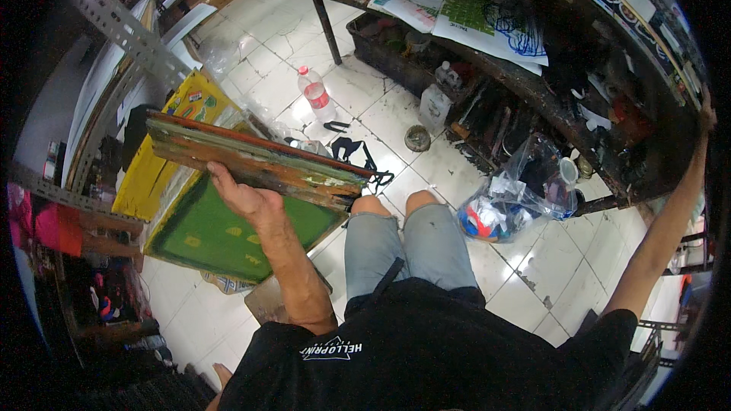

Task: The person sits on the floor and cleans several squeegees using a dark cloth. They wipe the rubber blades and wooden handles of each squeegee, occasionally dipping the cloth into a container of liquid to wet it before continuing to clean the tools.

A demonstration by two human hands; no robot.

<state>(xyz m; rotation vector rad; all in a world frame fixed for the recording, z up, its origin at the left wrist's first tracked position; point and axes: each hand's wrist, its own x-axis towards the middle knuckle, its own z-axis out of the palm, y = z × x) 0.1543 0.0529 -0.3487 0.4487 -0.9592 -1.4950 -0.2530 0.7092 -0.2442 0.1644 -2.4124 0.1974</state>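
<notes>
My left hand [245, 199] is closed on the lower side of a long, paint-stained wooden frame [251, 158], seen edge-on and streaked orange, green and brown. The frame is tilted, its right end near my knees. Below and behind it are a green screen-printing screen [221, 232] and a yellow printed panel [145, 175]. Far to the right, my right arm stretches up, and my right hand [708, 113] is at the edge of a rack of flat boards [647, 27]. Its fingers are too small and dark there to make out.
A bottle with a red cap [314, 91] stands on the tiled floor, near a round tin [417, 138] and black straps [350, 151]. A clear bag of scraps [518, 198] lies right of my knees. Stained sheets [487, 19] cover the dark bench. A perforated metal post [126, 23] rises at left.
</notes>
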